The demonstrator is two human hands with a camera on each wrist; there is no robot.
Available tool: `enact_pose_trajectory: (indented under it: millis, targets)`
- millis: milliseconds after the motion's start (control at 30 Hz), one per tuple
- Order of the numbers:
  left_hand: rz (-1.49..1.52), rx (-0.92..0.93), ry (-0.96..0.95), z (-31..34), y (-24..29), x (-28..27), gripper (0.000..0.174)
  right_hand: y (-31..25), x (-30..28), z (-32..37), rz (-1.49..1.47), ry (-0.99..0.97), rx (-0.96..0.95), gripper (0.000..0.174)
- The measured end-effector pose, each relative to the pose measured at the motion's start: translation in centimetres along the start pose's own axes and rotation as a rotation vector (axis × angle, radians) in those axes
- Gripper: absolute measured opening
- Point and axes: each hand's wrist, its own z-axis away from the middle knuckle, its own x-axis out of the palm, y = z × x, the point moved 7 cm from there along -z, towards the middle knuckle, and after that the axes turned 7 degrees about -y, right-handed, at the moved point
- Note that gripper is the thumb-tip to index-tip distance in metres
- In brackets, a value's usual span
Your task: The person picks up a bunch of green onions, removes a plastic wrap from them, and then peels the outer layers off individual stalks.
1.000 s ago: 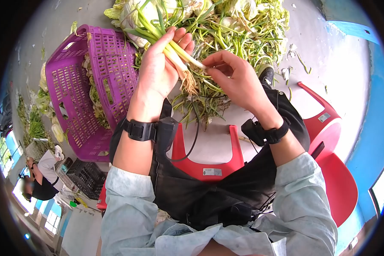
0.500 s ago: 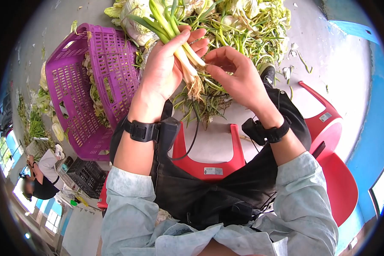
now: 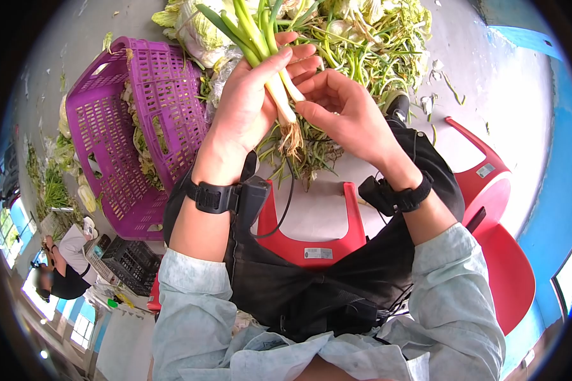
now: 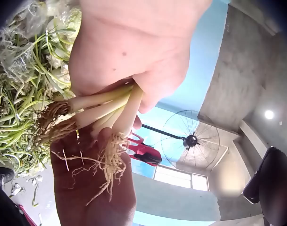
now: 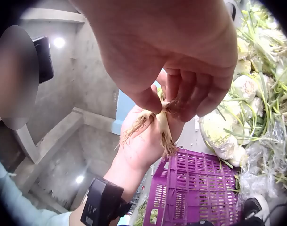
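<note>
My left hand [image 3: 245, 105] holds a small bunch of spring onions [image 3: 278, 95], its thumb laid across the pale stalks. The green leaves point away from me and the bushy roots [image 3: 290, 140] hang toward me. My right hand [image 3: 346, 117] is at the bunch's right side, thumb and fingertips at the white end of one stalk. In the right wrist view, the thumb and fingers pinch that stalk beside its roots [image 5: 171, 107]. Several stalks with separate root tufts [image 4: 112, 157] show between the hands in the left wrist view.
A pile of spring onions and trimmings [image 3: 362, 70] lies on the floor ahead, with Chinese cabbages [image 3: 203, 32] beside it. A purple crate [image 3: 117, 136] lies tipped at the left. Red stools [image 3: 308, 254] stand around my legs. Another person [image 3: 63, 267] sits far left.
The bunch has swung more upright and shifted slightly right in my left hand. My right hand has stayed at the stalk's root end and moved slightly closer to the left.
</note>
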Motion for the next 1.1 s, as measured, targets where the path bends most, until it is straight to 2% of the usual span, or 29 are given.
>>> enact_pose_trajectory:
  millis: [133, 467, 567, 867, 967, 1100]
  targets:
    - [-0.025, 0.016, 0.084, 0.2, 0.1, -0.3, 0.043, 0.1, 0.3, 0.1, 0.005, -0.007, 0.011, 0.026]
    - [-0.016, 0.028, 0.125, 0.0, 0.4, -1.3, 0.045, -0.3, 0.8, 0.4, 0.073, -0.077, 0.024, 0.028]
    - [-0.05, -0.007, 0.09, 0.0, 0.2, -0.9, 0.044, 0.2, 1.2, 0.4, 0.065, -0.086, 0.0, 0.029]
    - [-0.124, -0.073, 0.152, 0.3, -0.1, -0.3, 0.022, 0.5, 1.5, 0.6, 0.228, -0.116, 0.005, 0.032]
    - [-0.178, -0.106, 0.097, 0.4, -0.2, -0.3, 0.024, 0.5, 1.8, 0.7, 0.227, -0.13, 0.009, 0.031]
    - [-0.282, -0.108, 0.133, 0.5, -0.1, 0.1, 0.029, 0.8, 2.1, 0.8, 0.226, -0.186, 0.035, 0.035]
